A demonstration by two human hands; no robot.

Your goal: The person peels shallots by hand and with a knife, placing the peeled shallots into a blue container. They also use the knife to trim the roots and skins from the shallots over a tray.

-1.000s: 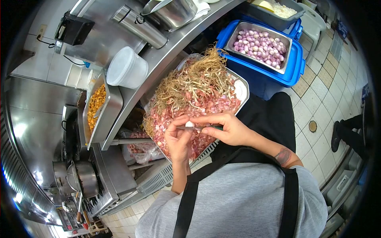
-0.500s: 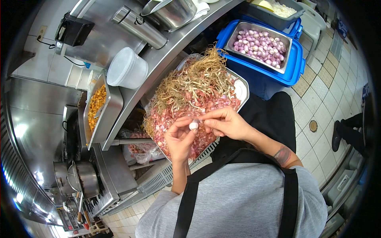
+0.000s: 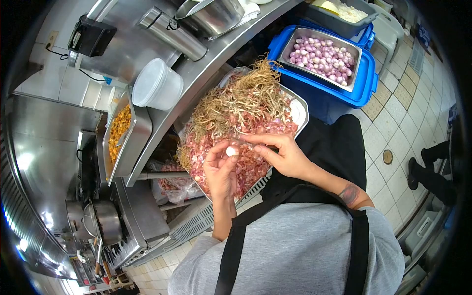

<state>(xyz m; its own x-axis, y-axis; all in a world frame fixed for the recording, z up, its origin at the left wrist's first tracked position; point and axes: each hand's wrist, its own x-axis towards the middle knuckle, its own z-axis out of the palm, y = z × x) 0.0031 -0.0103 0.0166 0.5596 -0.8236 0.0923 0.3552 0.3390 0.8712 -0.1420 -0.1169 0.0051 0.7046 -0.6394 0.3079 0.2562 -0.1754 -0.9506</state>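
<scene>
Pinched in the fingertips of my left hand [image 3: 221,168] is a small white peeled bulb [image 3: 231,151]. My right hand [image 3: 285,155] is just to its right, thumb and forefinger close together; what sits between them is too small to make out. Both hands are over a large metal tray [image 3: 301,105] heaped with reddish shallots and skins [image 3: 206,135]. Dry roots and stalks [image 3: 236,105] lie in a tangle across the far part of the heap. Peeled purple shallots [image 3: 322,56] fill a steel pan on a blue cooler [image 3: 314,93] at the upper right.
A steel counter [image 3: 196,81] runs along the left, bearing a white lidded tub [image 3: 160,84], a steel thermos [image 3: 174,34] and a pan of orange pieces [image 3: 119,130]. Pots [image 3: 105,221] stand lower left. Another person's legs [image 3: 432,169] show at the right edge.
My left hand has shifted slightly left with the white bulb. My right hand has drawn a little apart from it. At the far right, the other person's feet have moved.
</scene>
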